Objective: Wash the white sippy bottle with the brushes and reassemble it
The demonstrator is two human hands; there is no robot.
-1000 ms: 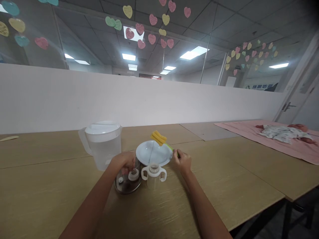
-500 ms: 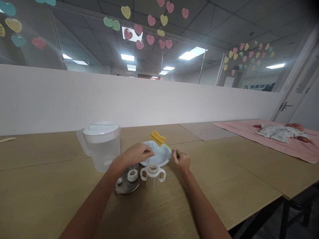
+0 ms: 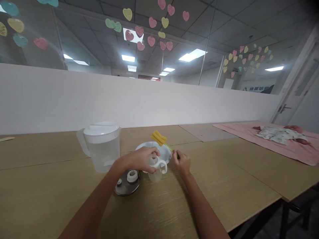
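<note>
My left hand [image 3: 144,159] grips a clear baby bottle [image 3: 156,175] with white side handles, its fingers around the upper part. The bottle is slightly tilted, and one handle shows on its right. In my right hand [image 3: 182,162] is the green handle of a sponge bottle brush [image 3: 159,137]. The brush's yellow sponge head hangs over a white bowl [image 3: 165,154], which stands behind the bottle. Left of the bottle, partly under my left wrist, a round metal tray [image 3: 127,190] carries a white bottle collar [image 3: 132,176] and a small white cap [image 3: 119,182].
A lidded clear plastic pitcher [image 3: 103,149] stands to the left of the bowl. A pink cloth [image 3: 239,131] with a baby doll [image 3: 280,133] on it covers the far right of the table. A pale flat strip [image 3: 7,139] lies at the far left edge.
My left hand has come down and closed on the baby bottle, which has tilted a little. My right hand holds the brush in nearly the same place.
</note>
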